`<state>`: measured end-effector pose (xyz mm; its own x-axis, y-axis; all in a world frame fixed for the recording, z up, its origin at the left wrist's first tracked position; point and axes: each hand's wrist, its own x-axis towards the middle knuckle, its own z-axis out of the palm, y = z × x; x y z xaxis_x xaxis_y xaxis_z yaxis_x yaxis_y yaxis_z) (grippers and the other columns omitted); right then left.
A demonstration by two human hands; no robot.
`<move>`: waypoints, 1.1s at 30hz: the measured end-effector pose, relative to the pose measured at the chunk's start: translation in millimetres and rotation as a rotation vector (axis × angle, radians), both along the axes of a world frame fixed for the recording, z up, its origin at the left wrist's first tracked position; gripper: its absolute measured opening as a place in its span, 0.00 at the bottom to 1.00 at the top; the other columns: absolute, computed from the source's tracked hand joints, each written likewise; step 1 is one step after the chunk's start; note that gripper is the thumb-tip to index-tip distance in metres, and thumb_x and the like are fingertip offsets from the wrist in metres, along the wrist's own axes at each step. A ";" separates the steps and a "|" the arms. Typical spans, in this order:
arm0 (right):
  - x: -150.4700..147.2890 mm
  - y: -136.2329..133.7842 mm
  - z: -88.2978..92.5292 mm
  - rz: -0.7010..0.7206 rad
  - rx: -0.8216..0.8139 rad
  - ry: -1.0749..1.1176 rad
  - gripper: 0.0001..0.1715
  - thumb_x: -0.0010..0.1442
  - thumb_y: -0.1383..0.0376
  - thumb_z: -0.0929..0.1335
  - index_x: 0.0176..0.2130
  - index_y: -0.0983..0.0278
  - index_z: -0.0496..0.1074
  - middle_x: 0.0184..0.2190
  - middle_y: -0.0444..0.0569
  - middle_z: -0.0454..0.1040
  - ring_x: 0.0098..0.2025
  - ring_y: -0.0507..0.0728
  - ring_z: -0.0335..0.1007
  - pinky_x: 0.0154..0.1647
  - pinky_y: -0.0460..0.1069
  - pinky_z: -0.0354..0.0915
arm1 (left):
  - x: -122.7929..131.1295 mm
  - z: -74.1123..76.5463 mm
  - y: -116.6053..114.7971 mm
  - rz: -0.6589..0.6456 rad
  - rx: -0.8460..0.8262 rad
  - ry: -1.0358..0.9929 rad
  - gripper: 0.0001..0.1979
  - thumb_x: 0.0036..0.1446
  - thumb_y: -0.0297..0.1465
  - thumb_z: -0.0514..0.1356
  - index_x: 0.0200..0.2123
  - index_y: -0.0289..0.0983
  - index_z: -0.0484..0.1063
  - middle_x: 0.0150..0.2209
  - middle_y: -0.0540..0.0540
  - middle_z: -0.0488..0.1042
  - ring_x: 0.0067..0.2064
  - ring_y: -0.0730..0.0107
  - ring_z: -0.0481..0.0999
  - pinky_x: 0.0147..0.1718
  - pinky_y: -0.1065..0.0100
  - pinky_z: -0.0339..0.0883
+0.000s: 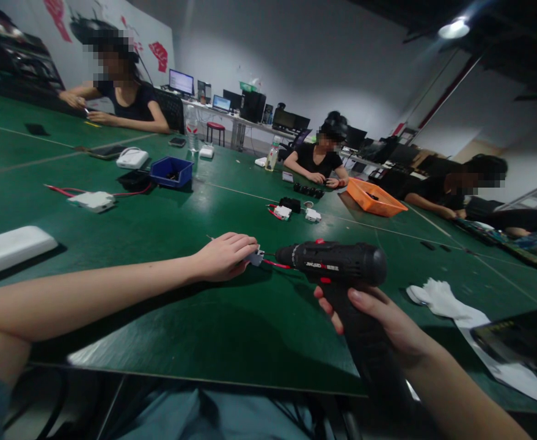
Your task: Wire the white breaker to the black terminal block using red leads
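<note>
- white block: pinched in the left hand, peeking out at its right edge, seemingly for steadiness
- drill: right of that hand, handle wrapped by the right hand, apparently aiming its bit blockward
- red wire: just right of the left hand

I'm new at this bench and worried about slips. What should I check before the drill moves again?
1. Left hand on the white block: ok, it covers and holds it.
2. Right hand wrapped around the drill: ok.
3. Drill aimed at the block: ok, it points that way.
4. Bit properly seated: cannot tell, too small to see.
5. Red wire well clear of the bit: not ok, it appears to run close by.
</note>
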<state>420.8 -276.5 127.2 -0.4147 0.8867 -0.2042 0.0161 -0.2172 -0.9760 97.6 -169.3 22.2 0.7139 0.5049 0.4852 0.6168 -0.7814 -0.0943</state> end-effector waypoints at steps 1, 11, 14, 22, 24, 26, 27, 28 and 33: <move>0.2 0.6 0.0 0.002 0.005 0.002 0.23 0.57 0.51 0.73 0.47 0.63 0.77 0.42 0.55 0.79 0.29 0.54 0.74 0.30 0.48 0.71 | -0.2 -0.3 0.1 -0.001 -0.002 -0.003 0.20 0.63 0.29 0.54 0.58 0.34 0.65 0.58 0.37 0.71 0.58 0.55 0.71 0.55 0.55 0.66; 21.3 30.1 13.1 -0.152 0.311 -0.133 0.27 0.55 0.48 0.73 0.48 0.62 0.77 0.42 0.55 0.78 0.30 0.57 0.71 0.30 0.51 0.68 | -1.4 1.3 -0.2 0.012 0.035 -0.001 0.18 0.64 0.32 0.55 0.56 0.33 0.66 0.56 0.37 0.72 0.57 0.56 0.72 0.55 0.57 0.65; 40.7 55.0 13.4 -0.278 0.406 -0.369 0.27 0.51 0.49 0.75 0.44 0.65 0.77 0.37 0.53 0.78 0.30 0.57 0.70 0.28 0.50 0.64 | 3.5 10.2 -1.1 0.021 0.049 0.022 0.18 0.63 0.31 0.55 0.55 0.33 0.66 0.56 0.37 0.72 0.57 0.56 0.71 0.54 0.57 0.65; 99.9 123.4 -31.3 -0.348 0.592 -1.302 0.25 0.54 0.48 0.71 0.38 0.67 0.76 0.29 0.52 0.76 0.30 0.59 0.70 0.28 0.50 0.58 | 34.0 13.5 3.3 -0.027 0.103 0.064 0.14 0.66 0.35 0.54 0.49 0.35 0.71 0.52 0.40 0.74 0.56 0.57 0.71 0.54 0.57 0.64; 114.1 135.9 -46.7 -0.340 0.543 -1.437 0.26 0.54 0.48 0.70 0.39 0.68 0.76 0.32 0.55 0.77 0.32 0.61 0.72 0.29 0.50 0.59 | 38.1 8.4 5.7 -0.035 0.142 0.078 0.13 0.67 0.36 0.54 0.48 0.36 0.73 0.51 0.41 0.75 0.56 0.56 0.71 0.52 0.57 0.64; 127.2 146.0 -59.1 -0.317 0.478 -1.489 0.28 0.55 0.46 0.69 0.39 0.68 0.76 0.34 0.57 0.78 0.34 0.63 0.74 0.29 0.51 0.60 | 39.4 3.8 8.1 -0.049 0.196 0.102 0.12 0.67 0.36 0.55 0.46 0.37 0.74 0.50 0.41 0.76 0.57 0.56 0.71 0.52 0.56 0.64; 133.0 150.1 -63.8 -0.303 0.448 -1.498 0.29 0.55 0.45 0.69 0.39 0.68 0.76 0.34 0.58 0.79 0.35 0.64 0.75 0.30 0.51 0.61 | 39.3 2.0 9.2 -0.058 0.223 0.113 0.12 0.67 0.35 0.55 0.45 0.37 0.75 0.49 0.42 0.77 0.57 0.56 0.71 0.52 0.56 0.63; 138.3 153.6 -67.5 -0.288 0.420 -1.501 0.29 0.55 0.44 0.68 0.39 0.67 0.77 0.34 0.59 0.79 0.35 0.64 0.75 0.31 0.52 0.62 | 39.0 0.8 10.2 -0.065 0.247 0.123 0.11 0.67 0.35 0.55 0.44 0.38 0.75 0.49 0.42 0.77 0.57 0.55 0.71 0.52 0.56 0.63; 151.5 162.5 -76.1 -0.237 0.354 -1.531 0.32 0.54 0.41 0.68 0.39 0.66 0.77 0.37 0.59 0.79 0.39 0.67 0.77 0.37 0.54 0.66 | 39.5 -1.5 14.1 -0.059 0.261 0.117 0.11 0.68 0.34 0.54 0.42 0.38 0.75 0.46 0.43 0.78 0.57 0.56 0.70 0.52 0.56 0.62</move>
<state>572.3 -114.0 51.1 0.1289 0.9899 -0.0591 0.9887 -0.1329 -0.0689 137.1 -155.1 20.7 0.7972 0.3296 0.5058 0.5439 -0.7557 -0.3648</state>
